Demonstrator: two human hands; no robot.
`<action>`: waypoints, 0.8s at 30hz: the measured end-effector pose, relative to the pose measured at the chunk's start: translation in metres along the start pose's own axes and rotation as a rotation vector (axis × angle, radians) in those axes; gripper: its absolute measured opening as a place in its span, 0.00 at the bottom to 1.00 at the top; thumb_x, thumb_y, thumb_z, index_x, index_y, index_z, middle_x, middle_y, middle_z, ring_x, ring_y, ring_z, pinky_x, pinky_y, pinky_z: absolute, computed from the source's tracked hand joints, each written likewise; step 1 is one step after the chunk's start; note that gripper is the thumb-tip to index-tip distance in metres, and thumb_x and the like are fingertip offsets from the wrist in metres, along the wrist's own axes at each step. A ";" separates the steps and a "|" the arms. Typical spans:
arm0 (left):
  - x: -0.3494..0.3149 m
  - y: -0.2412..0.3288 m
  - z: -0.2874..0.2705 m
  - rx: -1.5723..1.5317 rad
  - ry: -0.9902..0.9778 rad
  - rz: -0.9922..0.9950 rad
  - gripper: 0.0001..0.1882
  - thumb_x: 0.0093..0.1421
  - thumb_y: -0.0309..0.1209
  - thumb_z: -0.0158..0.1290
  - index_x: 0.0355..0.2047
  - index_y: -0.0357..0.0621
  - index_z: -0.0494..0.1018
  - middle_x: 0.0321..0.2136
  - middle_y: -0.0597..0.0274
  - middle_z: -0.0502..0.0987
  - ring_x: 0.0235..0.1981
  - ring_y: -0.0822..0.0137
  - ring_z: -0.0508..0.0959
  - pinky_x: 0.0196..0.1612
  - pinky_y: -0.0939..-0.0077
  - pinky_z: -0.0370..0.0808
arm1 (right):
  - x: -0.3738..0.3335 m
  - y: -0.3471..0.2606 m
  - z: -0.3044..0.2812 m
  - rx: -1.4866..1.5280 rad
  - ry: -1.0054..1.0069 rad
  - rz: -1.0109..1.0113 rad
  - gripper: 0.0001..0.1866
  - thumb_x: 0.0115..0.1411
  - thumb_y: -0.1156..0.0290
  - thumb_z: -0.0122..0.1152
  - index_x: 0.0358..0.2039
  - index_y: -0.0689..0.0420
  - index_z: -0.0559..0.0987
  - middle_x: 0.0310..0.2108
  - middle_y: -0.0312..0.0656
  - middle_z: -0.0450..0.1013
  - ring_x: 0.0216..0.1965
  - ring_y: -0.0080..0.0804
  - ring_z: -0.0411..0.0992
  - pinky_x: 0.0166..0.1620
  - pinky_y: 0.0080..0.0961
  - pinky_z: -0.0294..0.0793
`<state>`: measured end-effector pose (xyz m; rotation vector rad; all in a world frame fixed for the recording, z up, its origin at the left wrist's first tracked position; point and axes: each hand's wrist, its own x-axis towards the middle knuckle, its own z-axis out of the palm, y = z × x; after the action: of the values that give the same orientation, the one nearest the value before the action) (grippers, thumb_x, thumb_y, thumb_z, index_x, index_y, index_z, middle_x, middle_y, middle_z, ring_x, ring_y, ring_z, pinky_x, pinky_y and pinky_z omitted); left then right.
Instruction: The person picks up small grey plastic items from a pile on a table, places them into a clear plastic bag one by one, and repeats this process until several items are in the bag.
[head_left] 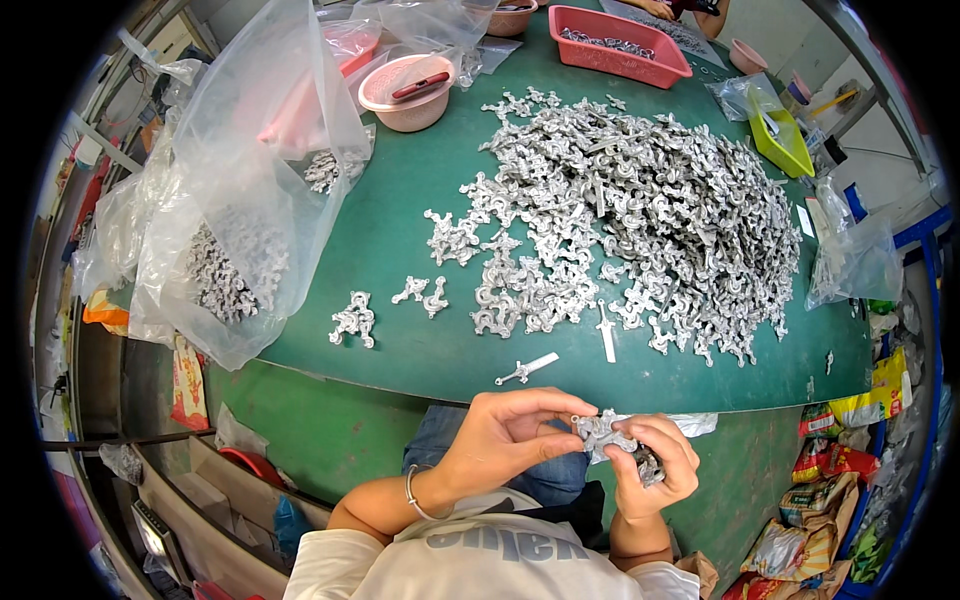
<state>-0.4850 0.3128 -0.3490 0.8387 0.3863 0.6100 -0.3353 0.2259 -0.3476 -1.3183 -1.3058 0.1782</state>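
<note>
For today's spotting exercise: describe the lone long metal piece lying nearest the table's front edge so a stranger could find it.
Start at the green table and its big heap of silvery cast metal parts. Move to the front edge, above the left hand. There lies a slim sword-shaped piece, alone and straight, unlike the curly clustered parts.

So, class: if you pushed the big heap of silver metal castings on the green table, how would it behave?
The heap of castings would probably feel heavy and drag as a clump, since the hooked shapes interlock. Edge pieces likely scatter. On the flat green table they shouldn't roll.
</note>
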 end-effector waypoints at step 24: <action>0.001 -0.002 0.001 -0.018 0.005 0.010 0.16 0.53 0.16 0.52 0.43 0.27 0.68 0.38 0.54 0.73 0.39 0.70 0.72 0.43 0.77 0.72 | -0.004 0.002 0.002 0.089 0.029 0.091 0.15 0.39 0.84 0.66 0.30 0.65 0.75 0.26 0.50 0.74 0.26 0.37 0.74 0.31 0.26 0.73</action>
<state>-0.4835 0.3119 -0.3497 0.8229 0.3807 0.6235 -0.3379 0.2246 -0.3520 -1.3005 -1.2009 0.2773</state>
